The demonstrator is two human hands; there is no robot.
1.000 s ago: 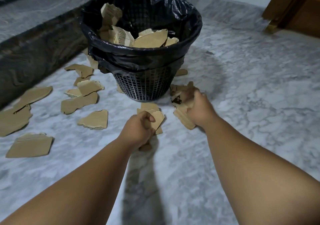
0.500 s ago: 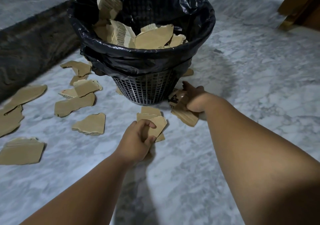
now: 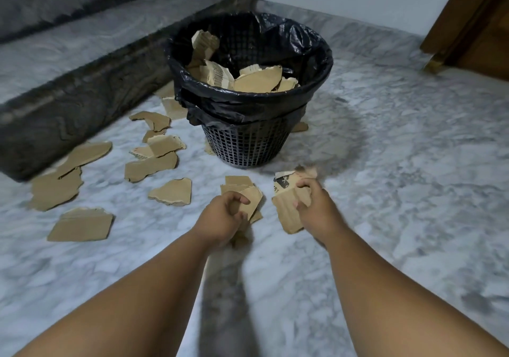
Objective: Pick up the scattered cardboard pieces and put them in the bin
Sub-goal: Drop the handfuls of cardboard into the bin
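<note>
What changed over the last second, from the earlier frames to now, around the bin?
The right hand, gripping its printed cardboard pieces, drew back from the bin toward the person. The left hand kept its grip on the cardboard stack in front. The bin and scattered pieces stayed put.

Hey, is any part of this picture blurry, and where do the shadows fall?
In the head view, the cardboard piece in the right hand is smeared at its top; the bin throws a soft shadow to its right; a dark shadow streaks the floor nearest the camera.
</note>
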